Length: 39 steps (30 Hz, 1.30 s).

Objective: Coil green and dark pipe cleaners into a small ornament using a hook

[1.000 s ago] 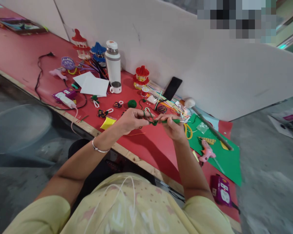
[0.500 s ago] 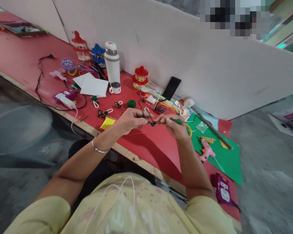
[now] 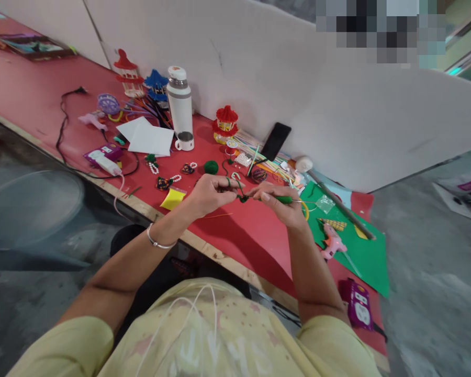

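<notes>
My left hand (image 3: 212,195) pinches a small piece of dark green crochet (image 3: 243,198), with green yarn looped over its index finger. A crochet hook (image 3: 284,199) with a green handle lies in my right hand (image 3: 282,205), whose fingers are closed round it. One end of the hook meets the crochet piece between the two hands; the other metal end points right. Beyond my left hand rests a ball of green yarn (image 3: 211,167). A multicoloured yarn ball (image 3: 259,175) sits just past my right hand.
Behind the hands stand a white flask (image 3: 180,110) and a red lantern-like ornament (image 3: 225,124). A black phone (image 3: 276,141) leans near the white partition (image 3: 317,94). At right, a pink glue gun (image 3: 333,241) lies on green sheet (image 3: 371,262). A yellow paper piece (image 3: 173,198) is near my left wrist.
My right hand has turned slightly and shifted a little with the hook, whose free end now slants lower to the right. My left hand stays nearly in place.
</notes>
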{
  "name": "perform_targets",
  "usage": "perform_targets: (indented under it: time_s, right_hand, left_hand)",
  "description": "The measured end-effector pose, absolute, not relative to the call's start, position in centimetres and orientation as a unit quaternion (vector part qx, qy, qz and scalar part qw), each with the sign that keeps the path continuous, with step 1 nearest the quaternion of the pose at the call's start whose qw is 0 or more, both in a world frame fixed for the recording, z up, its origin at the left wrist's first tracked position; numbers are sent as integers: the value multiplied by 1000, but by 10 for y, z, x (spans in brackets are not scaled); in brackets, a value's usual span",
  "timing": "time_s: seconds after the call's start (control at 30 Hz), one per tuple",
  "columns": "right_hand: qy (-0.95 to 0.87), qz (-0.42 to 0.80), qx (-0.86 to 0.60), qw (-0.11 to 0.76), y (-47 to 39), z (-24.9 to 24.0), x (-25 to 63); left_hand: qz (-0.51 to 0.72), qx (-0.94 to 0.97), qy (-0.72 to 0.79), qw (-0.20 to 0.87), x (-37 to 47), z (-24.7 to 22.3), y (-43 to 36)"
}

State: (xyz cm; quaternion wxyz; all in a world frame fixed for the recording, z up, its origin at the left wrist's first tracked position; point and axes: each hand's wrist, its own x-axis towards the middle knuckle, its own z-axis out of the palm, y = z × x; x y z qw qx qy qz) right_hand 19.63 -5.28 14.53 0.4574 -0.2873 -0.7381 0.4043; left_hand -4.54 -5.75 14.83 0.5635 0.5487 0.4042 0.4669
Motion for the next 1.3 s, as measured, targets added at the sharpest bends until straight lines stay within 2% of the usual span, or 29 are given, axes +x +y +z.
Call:
perform_targets:
  time_s: [0.13,0.27,0.37,0.77,0.93,1.07,1.2,1.3]
  right_hand:
    - [-781,284,-305,465,-63,145,186]
    - [-808,119,-312,486,-71,127,171]
    - [-795,73,-307,518,-73,112,163]
    - [-774,96,-329,533,-74,102,156]
    - [-752,46,-371,543,-76,89,147]
    - [-750,38,-348,561,-63,83,152]
    - [-805,117,-275,513,-49,96,168]
    - [-843,124,-241,464,-48,112,177]
  left_hand:
    - [485,536,417,551,-44,145,-55]
    - [521,467,405,589,-39,146,-54]
    - [517,434,397,622,-37,146,-54]
    - [546,447,405,581,-37,133,-46]
    - [556,341,367,663,-31,148,-53]
    - [506,319,306,741,-40,148,-50]
    - [474,343,319,746,-54,145,-46]
    - [485,364,360,709,-57,145,-46]
